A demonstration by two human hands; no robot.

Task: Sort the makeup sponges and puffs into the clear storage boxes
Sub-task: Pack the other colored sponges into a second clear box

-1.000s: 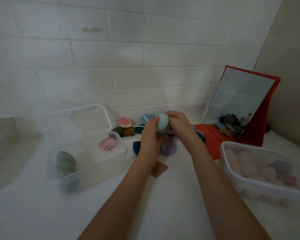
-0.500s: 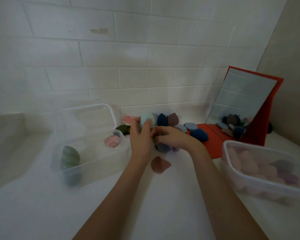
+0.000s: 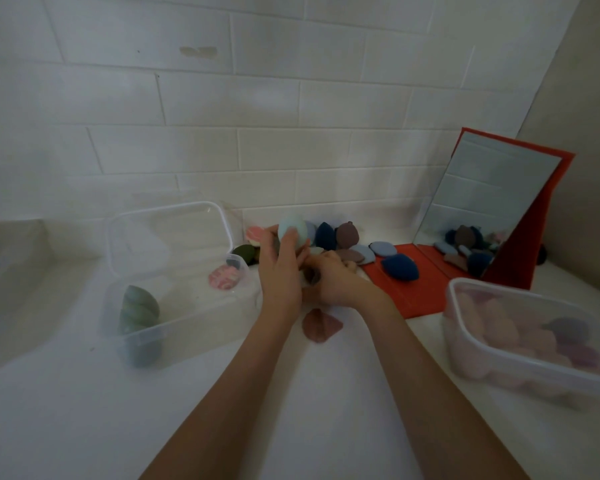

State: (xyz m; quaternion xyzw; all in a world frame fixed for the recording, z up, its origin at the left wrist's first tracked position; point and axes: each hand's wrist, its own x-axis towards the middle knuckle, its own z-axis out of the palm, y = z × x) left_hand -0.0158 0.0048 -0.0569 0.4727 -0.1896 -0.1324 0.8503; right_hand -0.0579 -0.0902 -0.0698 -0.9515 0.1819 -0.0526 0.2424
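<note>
My left hand [image 3: 279,271] grips a pale blue egg-shaped sponge [image 3: 291,232] above the loose pile of sponges and puffs [image 3: 340,240] by the wall. My right hand [image 3: 336,280] reaches into the pile just right of the left hand, fingers curled round a dark brownish puff [image 3: 310,274] that is mostly hidden. The left clear box [image 3: 174,327] holds green sponges [image 3: 137,310] and a pink patterned puff [image 3: 223,278]. The right clear box [image 3: 520,362] holds pink and purple puffs. A dusty pink puff [image 3: 321,325] lies on the counter below my hands.
A red-framed mirror [image 3: 492,209] stands at the back right on a red base [image 3: 416,292] with a navy puff [image 3: 399,268] on it. The tiled wall runs close behind the pile. The left box's lid [image 3: 170,237] stands upright behind it.
My left hand has lifted the pale blue sponge a little higher. My right hand has drawn in closer under it, onto a dark puff in the pile.
</note>
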